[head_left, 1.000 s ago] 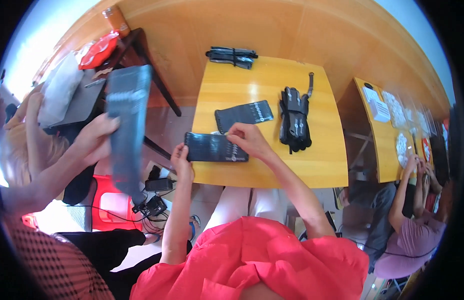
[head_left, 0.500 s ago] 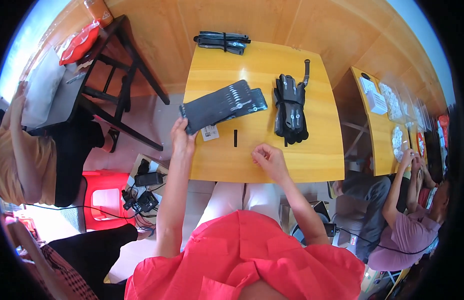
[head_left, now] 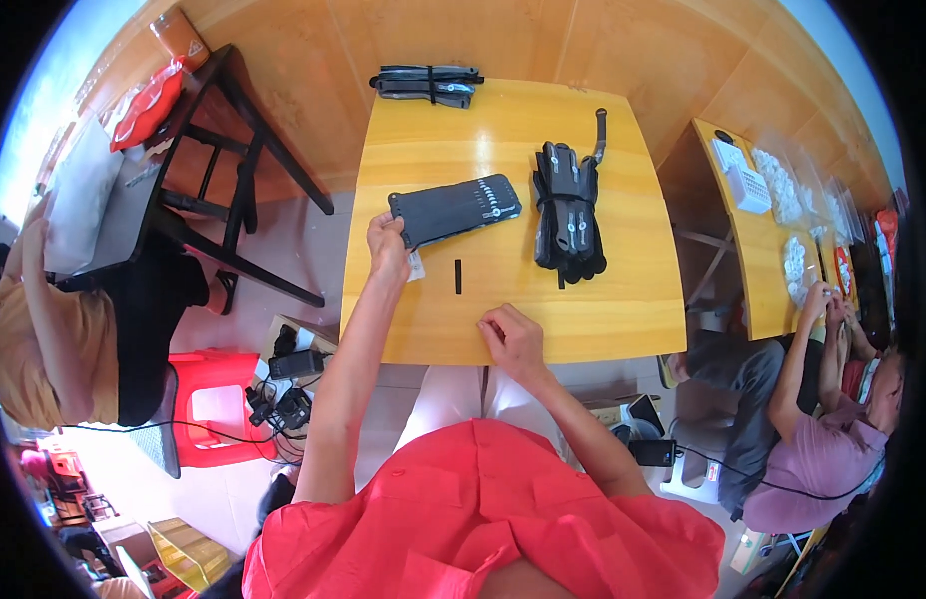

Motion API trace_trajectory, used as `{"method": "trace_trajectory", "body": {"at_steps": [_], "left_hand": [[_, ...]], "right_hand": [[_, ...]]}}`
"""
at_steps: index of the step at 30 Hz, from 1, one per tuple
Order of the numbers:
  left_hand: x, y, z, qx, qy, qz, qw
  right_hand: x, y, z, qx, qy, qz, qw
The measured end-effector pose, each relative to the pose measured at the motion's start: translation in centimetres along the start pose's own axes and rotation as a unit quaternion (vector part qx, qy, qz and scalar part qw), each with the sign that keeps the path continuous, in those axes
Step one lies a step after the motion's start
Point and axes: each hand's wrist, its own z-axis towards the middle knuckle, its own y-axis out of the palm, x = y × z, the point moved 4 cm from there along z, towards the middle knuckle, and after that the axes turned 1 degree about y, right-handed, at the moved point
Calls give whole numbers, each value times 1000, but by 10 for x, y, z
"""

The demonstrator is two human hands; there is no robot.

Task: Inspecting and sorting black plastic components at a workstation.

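My left hand grips the near left end of a flat black packet, with white printing toward its right end. The packet lies over the left middle of the yellow table; whether it rests flat or is slightly raised I cannot tell. A white label peeks out below it. Close to the table's front edge, my right hand has its fingers curled in, and nothing shows in them. Between the hands lies a short black strip. Right of the packet is a banded bundle of similar black packets.
Another banded bundle lies at the table's far left corner. A dark side table with a red bag stands left. At right, another yellow table holds white parts, where people work. A red stool stands lower left.
The packets in my left hand have come together into one neat outline and sunk toward the table. My right hand has moved slightly nearer to me, its fingers still curled.
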Motion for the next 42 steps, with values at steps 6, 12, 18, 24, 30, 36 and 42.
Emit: {"method": "trace_trajectory", "body": {"at_steps": [6,12,18,24,30,36,42], "left_hand": [[25,-4,-4,1,44,349,936],[40,-15,-1,39,149,524,837],[46,24,-10,78,67,639,762],[17,8,30,-44,23,481,875],[41,16,40,-127,-34,166,977],[75,6,98,-162,-31,153,974],[83,15,151,-154,-24,222,962]], "right_hand": [[1,0,1,15,-27,1,1000],[0,0,-1,4,-7,1,1000],[0,-1,-2,1,-3,-11,1000],[-4,0,0,-5,-4,-3,1000],[1,-4,4,7,-21,-17,1000],[-1,-1,2,3,-26,-23,999],[-4,0,3,-5,-26,-29,999]]}}
